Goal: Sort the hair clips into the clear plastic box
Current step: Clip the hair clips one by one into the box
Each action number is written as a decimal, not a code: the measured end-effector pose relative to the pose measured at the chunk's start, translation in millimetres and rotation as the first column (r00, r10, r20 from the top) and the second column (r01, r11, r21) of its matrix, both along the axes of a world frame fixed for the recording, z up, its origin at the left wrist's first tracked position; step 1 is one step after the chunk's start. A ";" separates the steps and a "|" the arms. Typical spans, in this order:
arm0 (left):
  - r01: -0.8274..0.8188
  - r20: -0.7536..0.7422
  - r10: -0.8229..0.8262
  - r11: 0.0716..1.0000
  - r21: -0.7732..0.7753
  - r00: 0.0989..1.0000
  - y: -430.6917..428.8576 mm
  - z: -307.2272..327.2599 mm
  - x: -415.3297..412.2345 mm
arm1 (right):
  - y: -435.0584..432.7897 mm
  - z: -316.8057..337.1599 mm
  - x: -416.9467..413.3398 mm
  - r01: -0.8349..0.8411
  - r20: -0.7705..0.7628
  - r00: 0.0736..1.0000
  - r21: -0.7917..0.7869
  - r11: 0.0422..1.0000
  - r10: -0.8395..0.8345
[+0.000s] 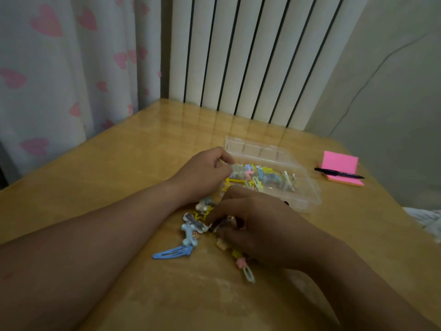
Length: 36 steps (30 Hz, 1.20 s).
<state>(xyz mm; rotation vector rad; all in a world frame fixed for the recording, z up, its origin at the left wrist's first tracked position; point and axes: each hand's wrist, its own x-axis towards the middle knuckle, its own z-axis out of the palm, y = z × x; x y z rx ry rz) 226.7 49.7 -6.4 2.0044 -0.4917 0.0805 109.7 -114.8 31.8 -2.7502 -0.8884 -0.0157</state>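
The person's left hand [205,174] reaches across to the clear plastic box [307,195], which sits open toward the far right of the bench [95,177]. Its fingers [223,161] are curled round the box's left end and grip it. Inside the box lies a jumble of hair clips [267,177] in yellow, blue and pink, with the clear lid [257,149] lying back on the far side.

The right hand [260,225] is down just near of the box, over a loose pile. Its fingertips [214,217] are bent in tight and pinch a small dark clip [216,227] at the edge of the pile. Around it lie a pale blue bone-shaped clip [189,234], a flat blue snap clip [171,253] nearer and to the left, and a pink and yellow clip [244,265] poking out from under the hand's near side.

Off to the right, a black pen [338,173] rests across a pink sticky-note pad [340,162]. Beyond the bench stand a white radiator [250,56] and a curtain [59,68] printed with pink hearts.
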 end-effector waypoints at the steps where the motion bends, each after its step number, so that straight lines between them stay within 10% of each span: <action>1: -0.001 0.006 0.001 1.000 0.001 1.000 0.2 -0.6 0.6 | 0.7 0.5 -0.9 -0.013 -0.001 1.000 -0.023 1.000 0.013; 10: -0.005 0.011 0.005 1.000 -0.017 1.000 -0.7 -2.7 2.5 | -0.9 9.7 -2.9 0.035 -0.016 0.999 0.176 0.984 -0.032; 17: -0.007 0.041 0.007 1.000 0.006 0.999 -0.5 -2.9 1.8 | -46.7 17.7 26.6 0.360 0.045 0.862 0.647 0.672 -0.505; 36: -0.008 0.060 0.007 1.000 0.013 0.998 -1.8 -4.3 2.6 | -65.1 -4.1 52.8 0.646 -0.033 0.747 0.271 0.714 -0.664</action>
